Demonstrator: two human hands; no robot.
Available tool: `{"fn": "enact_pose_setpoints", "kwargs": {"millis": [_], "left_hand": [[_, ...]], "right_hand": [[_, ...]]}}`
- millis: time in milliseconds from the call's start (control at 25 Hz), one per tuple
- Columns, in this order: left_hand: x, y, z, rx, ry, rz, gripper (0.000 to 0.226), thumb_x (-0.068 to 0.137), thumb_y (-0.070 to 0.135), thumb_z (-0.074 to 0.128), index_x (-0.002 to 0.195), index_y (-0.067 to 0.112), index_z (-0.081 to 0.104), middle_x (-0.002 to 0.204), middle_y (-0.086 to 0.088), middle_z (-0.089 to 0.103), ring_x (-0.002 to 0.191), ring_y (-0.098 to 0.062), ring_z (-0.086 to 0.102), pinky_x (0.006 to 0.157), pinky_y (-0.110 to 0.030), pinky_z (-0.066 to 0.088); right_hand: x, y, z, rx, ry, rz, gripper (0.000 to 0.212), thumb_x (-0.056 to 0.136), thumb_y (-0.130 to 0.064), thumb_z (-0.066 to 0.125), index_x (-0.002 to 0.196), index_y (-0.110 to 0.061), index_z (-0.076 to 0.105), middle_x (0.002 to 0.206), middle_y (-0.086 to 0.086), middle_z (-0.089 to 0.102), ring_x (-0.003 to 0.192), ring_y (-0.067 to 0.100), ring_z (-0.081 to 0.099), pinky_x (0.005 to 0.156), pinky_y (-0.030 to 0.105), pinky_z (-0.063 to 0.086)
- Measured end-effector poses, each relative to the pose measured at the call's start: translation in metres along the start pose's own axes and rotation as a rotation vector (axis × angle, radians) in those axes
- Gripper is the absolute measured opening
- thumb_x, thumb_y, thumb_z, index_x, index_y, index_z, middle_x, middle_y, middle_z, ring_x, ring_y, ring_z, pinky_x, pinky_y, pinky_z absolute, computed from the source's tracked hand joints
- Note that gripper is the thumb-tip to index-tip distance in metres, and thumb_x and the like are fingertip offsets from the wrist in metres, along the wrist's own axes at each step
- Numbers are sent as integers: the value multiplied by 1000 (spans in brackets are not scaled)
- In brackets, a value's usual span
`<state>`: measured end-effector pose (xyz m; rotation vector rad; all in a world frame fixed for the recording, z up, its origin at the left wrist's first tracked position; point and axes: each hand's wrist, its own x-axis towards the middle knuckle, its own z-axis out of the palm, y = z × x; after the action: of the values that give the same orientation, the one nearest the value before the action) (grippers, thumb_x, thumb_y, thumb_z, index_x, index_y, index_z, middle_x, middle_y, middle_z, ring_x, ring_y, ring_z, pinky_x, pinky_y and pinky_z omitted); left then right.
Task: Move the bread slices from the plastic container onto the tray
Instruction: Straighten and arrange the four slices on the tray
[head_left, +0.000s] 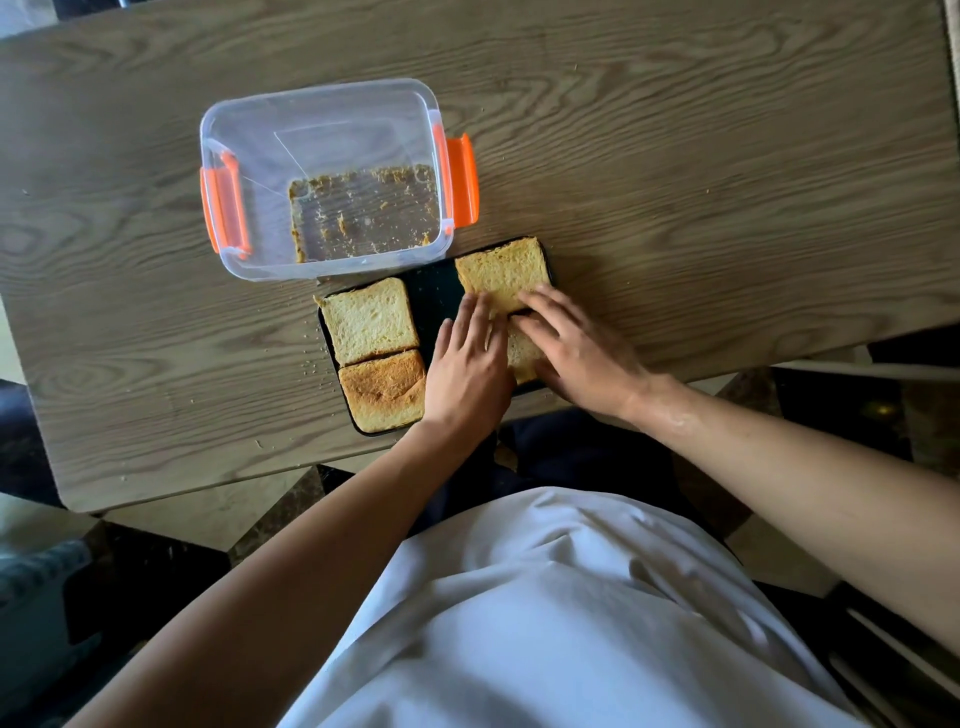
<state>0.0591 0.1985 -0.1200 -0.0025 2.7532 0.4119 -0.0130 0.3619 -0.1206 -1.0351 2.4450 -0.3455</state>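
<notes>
A clear plastic container (322, 130) with orange clips holds only crumbs. Just in front of it lies a black tray (434, 296) with several bread slices. One pale slice (370, 319) and one toasted slice (383, 389) fill the tray's left side. Another slice (501, 273) lies at the far right, and a fourth slice (522, 351) is mostly hidden under my hands. My left hand (467, 364) rests flat on the tray's middle, fingers on the right slices. My right hand (576, 348) lies flat over the near right slice, fingertips touching the far one.
The wooden table (727, 182) carries scattered crumbs around the tray. Its near edge runs just behind my wrists, and the tray sits close to that edge. My white shirt fills the bottom of the view.
</notes>
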Motion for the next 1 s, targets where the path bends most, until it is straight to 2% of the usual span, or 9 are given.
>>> {"fn": "enact_pose_setpoints", "kwargs": {"millis": [200,280,400,480,560,640,760,1000], "left_hand": [[0,-2,-3,-7,-26,19,68,90,23,60,150,5,33,162,-19,20,152,-32,10,121,-50,19],[-1,-5,-7,-32,-14,36,67,89,26,63,148,5,37,160,-19,26,150,-33,15,120,-50,20],[-9,-21,-13,-95,86,4,58,90,29,64,140,4,48,151,-21,41,145,-37,29,118,-51,24],[-20,-41,-15,-88,161,-33,43,92,28,64,129,6,60,145,-21,49,142,-40,34,116,-54,27],[-31,-62,-13,-43,205,-20,24,91,22,66,110,8,71,138,-20,56,139,-44,38,113,-57,31],[-36,-75,-12,-6,205,5,13,89,18,69,96,9,75,134,-18,60,137,-45,40,111,-58,33],[-37,-82,-10,6,157,33,15,91,18,65,96,7,75,137,-18,58,138,-43,39,113,-56,31],[-35,-84,-12,-37,134,48,21,93,19,60,100,4,73,137,-20,55,139,-41,37,113,-54,30]], "right_hand": [[-6,0,-4,-69,-18,-36,56,92,-9,53,146,-6,41,161,16,24,151,31,17,120,44,23],[-4,-3,-5,-90,4,-24,52,92,-8,51,144,-4,44,159,18,29,149,33,21,120,45,22],[2,-15,-3,-108,58,-21,45,93,-6,50,138,-1,51,153,20,39,146,36,28,120,48,21],[10,-28,3,-114,58,-66,45,91,-7,53,136,-4,54,152,19,41,146,37,29,120,49,20],[20,-40,8,-114,40,-118,44,91,-12,55,135,-8,57,154,18,39,146,37,29,120,50,20],[28,-43,11,-112,15,-132,44,90,-18,58,134,-13,59,155,17,37,146,37,28,120,51,20],[32,-38,13,-157,-23,-113,43,91,-25,60,132,-13,60,158,15,33,147,36,25,121,50,17],[33,-32,11,-181,-66,-126,44,92,-28,61,133,-13,58,159,15,30,148,34,22,121,50,18]]}}
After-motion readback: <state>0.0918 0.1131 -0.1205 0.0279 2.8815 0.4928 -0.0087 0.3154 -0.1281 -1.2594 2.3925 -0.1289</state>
